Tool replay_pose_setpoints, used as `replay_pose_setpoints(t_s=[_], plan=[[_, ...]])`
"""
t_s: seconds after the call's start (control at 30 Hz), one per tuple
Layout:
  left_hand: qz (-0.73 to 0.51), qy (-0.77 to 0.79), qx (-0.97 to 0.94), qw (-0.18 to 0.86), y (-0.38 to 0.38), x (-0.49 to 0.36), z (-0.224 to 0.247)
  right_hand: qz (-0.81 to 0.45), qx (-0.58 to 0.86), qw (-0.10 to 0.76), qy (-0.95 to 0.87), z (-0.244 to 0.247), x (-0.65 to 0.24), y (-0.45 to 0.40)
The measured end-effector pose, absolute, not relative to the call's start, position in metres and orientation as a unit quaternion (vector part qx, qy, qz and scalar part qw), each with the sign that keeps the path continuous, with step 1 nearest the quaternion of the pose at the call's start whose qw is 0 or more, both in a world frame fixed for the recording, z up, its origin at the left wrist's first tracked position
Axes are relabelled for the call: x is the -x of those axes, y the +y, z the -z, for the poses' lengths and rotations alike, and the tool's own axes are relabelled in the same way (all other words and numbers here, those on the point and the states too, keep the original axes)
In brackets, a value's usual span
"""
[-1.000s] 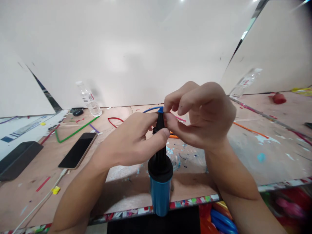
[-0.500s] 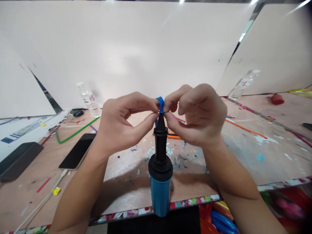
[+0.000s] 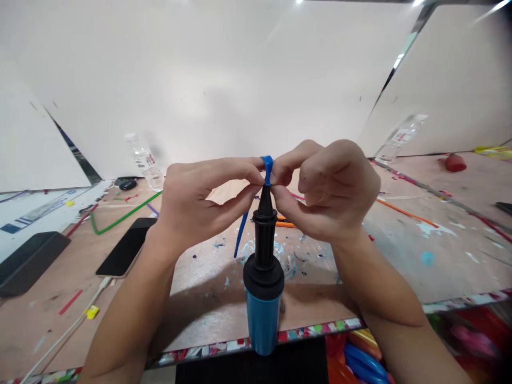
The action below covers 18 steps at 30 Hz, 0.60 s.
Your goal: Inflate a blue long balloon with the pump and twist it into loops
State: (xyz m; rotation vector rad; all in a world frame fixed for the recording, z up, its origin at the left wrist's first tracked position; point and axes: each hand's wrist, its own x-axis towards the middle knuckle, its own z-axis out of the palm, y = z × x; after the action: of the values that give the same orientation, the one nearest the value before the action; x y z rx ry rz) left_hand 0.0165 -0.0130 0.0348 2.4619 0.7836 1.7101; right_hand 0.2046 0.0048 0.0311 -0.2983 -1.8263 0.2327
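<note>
A blue balloon [image 3: 269,169] has its mouth at the black tip of a hand pump [image 3: 264,314], which stands upright at the table's front edge. Its body is blue, its nozzle and collar black. From the left, my left hand [image 3: 212,200] pinches the balloon between thumb and index finger. My right hand [image 3: 328,186] pinches the same spot from the right, its other fingers curled. The balloon loops over my left index finger, and its thin tail hangs down left of the nozzle.
A phone [image 3: 125,248] on a cable and a black box [image 3: 34,262] lie at left, near a green balloon [image 3: 124,214]. Bottles [image 3: 148,166] [image 3: 400,140] stand or lean at the back. Orange balloons lie centre and right; colourful balloons [image 3: 366,362] sit below the table edge.
Both hands have shifted slightly to the right with the balloon's mouth at the nozzle. The balloon's blue tail now shows much longer below my left hand.
</note>
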Motion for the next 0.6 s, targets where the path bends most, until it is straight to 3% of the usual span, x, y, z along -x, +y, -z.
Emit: replay_pose_setpoints(t_s=[0.23,0.6], plan=[[-0.525,0.266,-0.807,0.032,-0.009,-0.016,-0.04,-0.094,0.087,0.609,-0.783,-0.026,-0.198,0.013],[-0.497,0.277,-0.8,0.189,-0.019,-0.008,-0.051,-0.08,0.084,0.573,-0.811,-0.029,-0.201,0.005]])
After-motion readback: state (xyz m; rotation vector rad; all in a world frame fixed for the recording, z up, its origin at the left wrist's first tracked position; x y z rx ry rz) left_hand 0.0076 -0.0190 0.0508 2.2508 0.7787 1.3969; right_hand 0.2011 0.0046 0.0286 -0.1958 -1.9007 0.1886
